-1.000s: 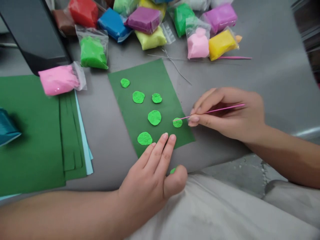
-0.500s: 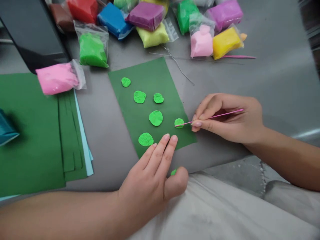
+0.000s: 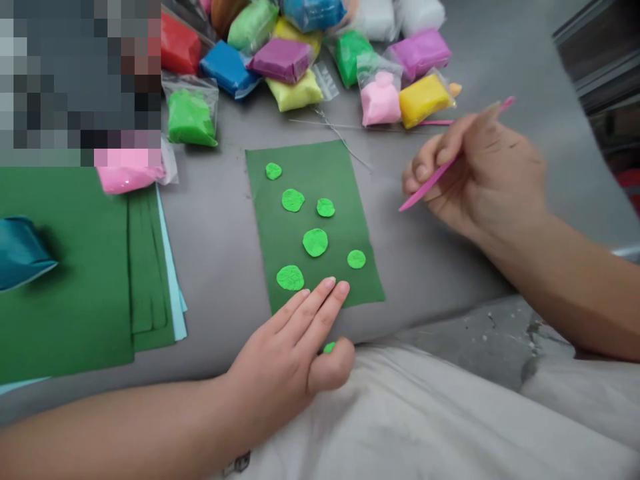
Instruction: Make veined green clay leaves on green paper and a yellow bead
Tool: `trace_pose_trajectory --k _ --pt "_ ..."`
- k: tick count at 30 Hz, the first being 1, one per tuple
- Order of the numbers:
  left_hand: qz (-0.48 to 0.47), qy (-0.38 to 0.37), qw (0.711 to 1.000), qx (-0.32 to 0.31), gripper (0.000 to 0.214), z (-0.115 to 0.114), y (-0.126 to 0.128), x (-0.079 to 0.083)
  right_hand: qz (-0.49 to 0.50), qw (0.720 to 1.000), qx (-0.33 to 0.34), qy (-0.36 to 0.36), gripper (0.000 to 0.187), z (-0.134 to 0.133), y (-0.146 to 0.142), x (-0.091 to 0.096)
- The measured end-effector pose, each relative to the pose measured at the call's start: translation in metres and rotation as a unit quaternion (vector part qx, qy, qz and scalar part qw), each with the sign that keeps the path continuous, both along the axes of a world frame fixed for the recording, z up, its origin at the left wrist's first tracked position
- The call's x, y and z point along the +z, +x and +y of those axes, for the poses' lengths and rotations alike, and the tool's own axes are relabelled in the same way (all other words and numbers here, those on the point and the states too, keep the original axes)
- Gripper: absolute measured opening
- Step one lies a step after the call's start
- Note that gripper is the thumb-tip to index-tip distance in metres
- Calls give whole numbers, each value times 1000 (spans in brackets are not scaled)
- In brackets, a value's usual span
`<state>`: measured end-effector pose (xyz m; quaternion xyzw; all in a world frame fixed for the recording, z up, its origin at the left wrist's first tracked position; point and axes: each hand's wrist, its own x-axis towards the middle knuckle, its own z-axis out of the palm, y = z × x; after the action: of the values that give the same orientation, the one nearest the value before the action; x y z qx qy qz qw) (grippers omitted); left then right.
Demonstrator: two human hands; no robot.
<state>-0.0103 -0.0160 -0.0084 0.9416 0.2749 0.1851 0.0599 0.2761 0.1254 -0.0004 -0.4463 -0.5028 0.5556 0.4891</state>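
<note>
A small dark green sheet (image 3: 305, 173) lies on the grey table, with several flat bright green clay discs (image 3: 315, 242) pressed on it. My left hand (image 3: 290, 360) rests at the sheet's near edge, two fingers stretched flat onto it, while its thumb pinches a small green clay lump (image 3: 329, 347) against the hand. My right hand (image 3: 475, 173) hovers above the table to the right of the sheet, closed on a thin pink modelling tool (image 3: 430, 187) whose tip points down and left, clear of the discs.
Bags of coloured clay (image 3: 300, 60) lie piled at the back, with a green bag (image 3: 191, 117) and a pink bag (image 3: 129, 175) nearer left. Large green sheets (image 3: 65, 280) and a teal object (image 3: 20, 252) lie left. Thin wire (image 3: 345, 137) lies behind the small sheet.
My right hand has lifted the pink tool off the rightmost disc and moved up and to the right. My left hand has stayed at the sheet's edge.
</note>
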Motion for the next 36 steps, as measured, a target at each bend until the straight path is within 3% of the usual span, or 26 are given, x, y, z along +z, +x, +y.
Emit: trace_pose_trajectory --k 2,4,8,10,12,15,17,19,22,25,28,30,32,36 --pt "-22 -1 1000 -15 19 1 -7 0 -68 997 5 34 60 8 4 4" --pt "-52 -21 998 -19 24 1 -15 0 -213 974 31 73 51 13 5 8" --pt "-78 -89 993 -29 37 0 -28 2 -505 844 129 124 26 16 -6 17" --pt "-93 -85 992 -30 31 1 -29 5 -561 802 159 128 33 15 -16 22" --pt "-103 -53 993 -28 23 5 -28 8 -591 781 180 91 36 14 -24 27" --pt "-100 -4 993 -61 11 16 -28 16 -607 762 224 22 20 14 -29 32" --pt "-102 10 991 -82 17 24 -30 21 -609 759 225 45 21 14 -27 30" --pt "-118 7 991 -66 19 32 -34 25 -613 761 183 107 29 16 -22 25" --pt "-150 -45 988 5 19 41 -41 30 -627 755 136 137 59 21 -17 20" --pt "-179 -128 972 85 28 51 -47 33 -643 742 157 103 52 27 -19 20" --pt "-243 -233 922 189 33 64 -50 32 -641 738 191 89 38 31 -25 27" --pt "-301 -294 873 245 42 73 -51 30 -633 740 215 75 44 31 -29 32" --pt "-351 -342 829 270 47 82 -52 29 -604 763 228 25 48 26 -33 38" --pt "-409 -396 782 254 48 99 -53 29 -427 871 177 -167 37 8 -36 41"
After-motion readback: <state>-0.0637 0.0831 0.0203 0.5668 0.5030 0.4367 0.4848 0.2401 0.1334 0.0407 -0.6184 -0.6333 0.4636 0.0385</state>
